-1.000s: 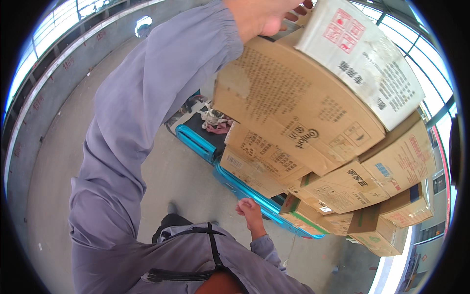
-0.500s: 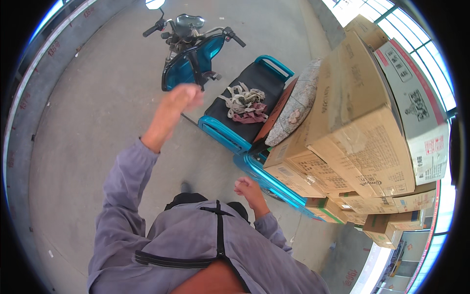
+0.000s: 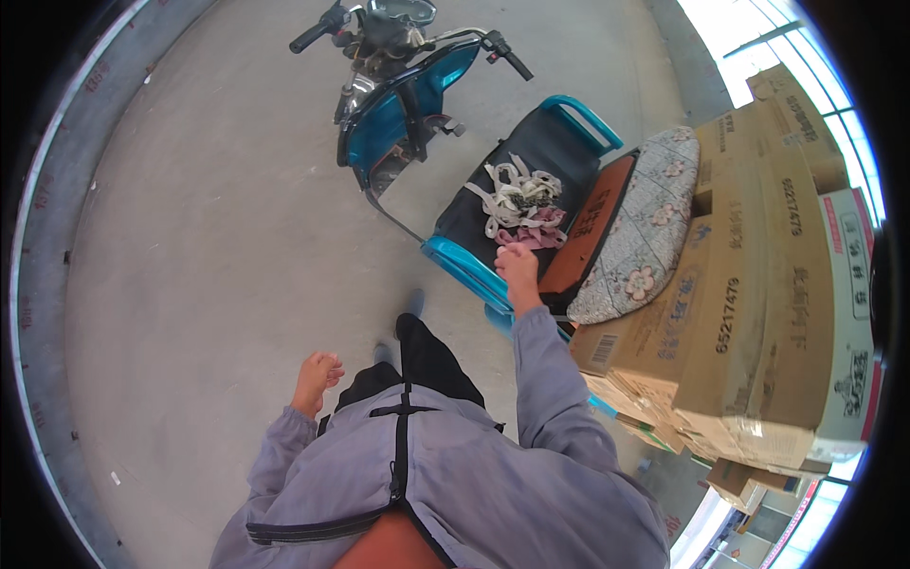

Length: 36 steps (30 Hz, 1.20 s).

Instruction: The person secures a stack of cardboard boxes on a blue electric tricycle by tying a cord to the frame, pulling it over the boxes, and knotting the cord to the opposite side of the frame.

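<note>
My left hand (image 3: 318, 377) hangs beside my left hip, fingers loosely bent and apart, holding nothing. My right hand (image 3: 517, 270) reaches forward over the near teal rail (image 3: 461, 266) of the tricycle's black seat (image 3: 476, 213), fingers slightly bent and apparently empty, just short of a tangle of white and pink cloth strips (image 3: 521, 204); whether it touches anything I cannot tell. Behind the seat are an orange-brown board (image 3: 592, 228) and a padded floral cushion (image 3: 649, 228). Tall stacked cardboard boxes (image 3: 749, 313) fill the cargo bed to the right.
The handlebar and teal front body (image 3: 412, 104) of the tricycle stand ahead. A white carton (image 3: 848, 284) is at the far right of the load. A low grey wall (image 3: 43, 209) curves along the left. Concrete floor (image 3: 218, 237) lies around my feet.
My left hand came down from the top of the boxes to my side. My right hand moved forward to the seat. My view turned toward the tricycle's front, bringing seat and handlebar into view.
</note>
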Each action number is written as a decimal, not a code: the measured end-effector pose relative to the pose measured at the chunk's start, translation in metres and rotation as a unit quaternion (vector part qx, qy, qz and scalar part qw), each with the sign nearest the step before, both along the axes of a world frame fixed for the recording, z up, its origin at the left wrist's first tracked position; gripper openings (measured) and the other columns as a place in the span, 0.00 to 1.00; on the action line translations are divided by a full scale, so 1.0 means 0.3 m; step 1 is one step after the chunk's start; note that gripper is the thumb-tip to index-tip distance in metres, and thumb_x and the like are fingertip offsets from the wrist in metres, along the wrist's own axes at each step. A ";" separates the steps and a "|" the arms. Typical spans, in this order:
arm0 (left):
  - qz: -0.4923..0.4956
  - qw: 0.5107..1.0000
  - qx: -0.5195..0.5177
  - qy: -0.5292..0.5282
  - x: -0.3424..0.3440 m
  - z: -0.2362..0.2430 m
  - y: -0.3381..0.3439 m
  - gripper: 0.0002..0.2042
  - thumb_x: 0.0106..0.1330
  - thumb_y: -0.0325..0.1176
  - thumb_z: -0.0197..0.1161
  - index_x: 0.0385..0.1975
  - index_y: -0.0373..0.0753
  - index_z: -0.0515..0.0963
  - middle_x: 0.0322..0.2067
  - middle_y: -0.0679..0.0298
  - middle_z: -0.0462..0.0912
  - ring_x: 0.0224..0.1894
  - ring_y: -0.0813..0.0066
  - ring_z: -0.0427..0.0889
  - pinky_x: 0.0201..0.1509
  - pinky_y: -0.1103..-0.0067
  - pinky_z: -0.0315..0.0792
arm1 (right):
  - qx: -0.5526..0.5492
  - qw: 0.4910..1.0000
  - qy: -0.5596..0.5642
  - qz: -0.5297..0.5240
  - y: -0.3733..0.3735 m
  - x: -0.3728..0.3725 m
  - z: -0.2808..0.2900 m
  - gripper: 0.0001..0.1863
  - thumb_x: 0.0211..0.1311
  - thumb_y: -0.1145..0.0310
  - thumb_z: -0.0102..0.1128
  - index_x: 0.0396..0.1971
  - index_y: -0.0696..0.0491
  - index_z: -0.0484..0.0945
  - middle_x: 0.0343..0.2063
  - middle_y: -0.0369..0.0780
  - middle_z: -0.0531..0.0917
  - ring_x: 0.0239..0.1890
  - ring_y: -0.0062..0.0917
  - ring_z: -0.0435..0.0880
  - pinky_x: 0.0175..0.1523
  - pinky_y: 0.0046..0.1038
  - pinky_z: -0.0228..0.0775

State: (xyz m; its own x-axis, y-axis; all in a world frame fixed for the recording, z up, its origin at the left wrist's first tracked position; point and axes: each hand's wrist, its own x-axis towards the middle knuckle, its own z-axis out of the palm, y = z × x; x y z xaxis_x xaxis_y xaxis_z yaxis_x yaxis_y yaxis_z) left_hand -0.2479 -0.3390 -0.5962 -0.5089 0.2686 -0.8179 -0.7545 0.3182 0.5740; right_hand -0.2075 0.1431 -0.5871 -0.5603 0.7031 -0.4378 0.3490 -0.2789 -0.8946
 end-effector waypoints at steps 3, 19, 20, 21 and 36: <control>0.021 1.000 -0.017 0.008 -0.047 0.029 -0.013 0.17 0.68 0.43 0.59 0.48 0.37 0.74 0.43 0.58 0.81 0.43 0.67 0.83 0.46 0.71 0.75 | 0.037 0.998 -0.003 -0.042 0.163 -0.140 -0.135 0.07 0.59 0.73 0.63 0.36 0.56 0.78 0.26 0.35 0.78 0.27 0.19 0.78 0.28 0.21 0.71; -0.047 0.995 -0.079 -0.029 -0.442 0.074 0.342 0.17 0.69 0.39 0.60 0.51 0.35 0.76 0.42 0.61 0.82 0.42 0.74 0.83 0.45 0.78 0.74 | 0.432 0.875 -0.220 -0.001 0.625 -0.392 -0.450 0.16 0.51 0.70 0.65 0.40 0.60 0.83 0.31 0.51 0.85 0.36 0.43 0.85 0.43 0.39 0.73; -0.071 0.995 -0.070 -0.021 -0.484 0.072 0.378 0.17 0.69 0.39 0.60 0.51 0.34 0.76 0.42 0.62 0.82 0.42 0.75 0.83 0.46 0.78 0.74 | 0.434 0.871 -0.229 -0.010 0.641 -0.369 -0.419 0.16 0.51 0.70 0.65 0.40 0.60 0.83 0.31 0.51 0.85 0.36 0.43 0.85 0.43 0.39 0.73; -0.095 0.993 -0.062 -0.013 -0.529 0.074 0.410 0.18 0.69 0.39 0.60 0.52 0.33 0.76 0.41 0.62 0.82 0.42 0.75 0.82 0.46 0.79 0.74 | 0.428 0.882 -0.189 -0.059 0.640 -0.344 -0.382 0.15 0.52 0.70 0.66 0.39 0.61 0.82 0.29 0.48 0.85 0.33 0.37 0.84 0.41 0.36 0.73; -0.479 0.746 0.236 0.398 -0.887 0.355 0.993 0.26 0.60 0.37 0.70 0.58 0.38 0.72 0.44 0.54 0.82 0.47 0.65 0.82 0.53 0.72 0.73 | -0.143 0.969 0.193 0.057 -0.237 -0.478 0.391 0.09 0.64 0.75 0.61 0.43 0.60 0.81 0.33 0.37 0.84 0.36 0.19 0.84 0.44 0.24 0.78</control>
State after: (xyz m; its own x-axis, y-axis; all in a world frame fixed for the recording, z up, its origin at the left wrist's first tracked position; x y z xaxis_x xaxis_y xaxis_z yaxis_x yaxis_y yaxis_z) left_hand -0.5141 -0.0411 -0.4897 -0.1713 0.9835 -0.0580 0.3288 0.1126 0.9377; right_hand -0.3509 0.0720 -0.4697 -0.7883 0.5076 -0.3478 0.0474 -0.5134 -0.8568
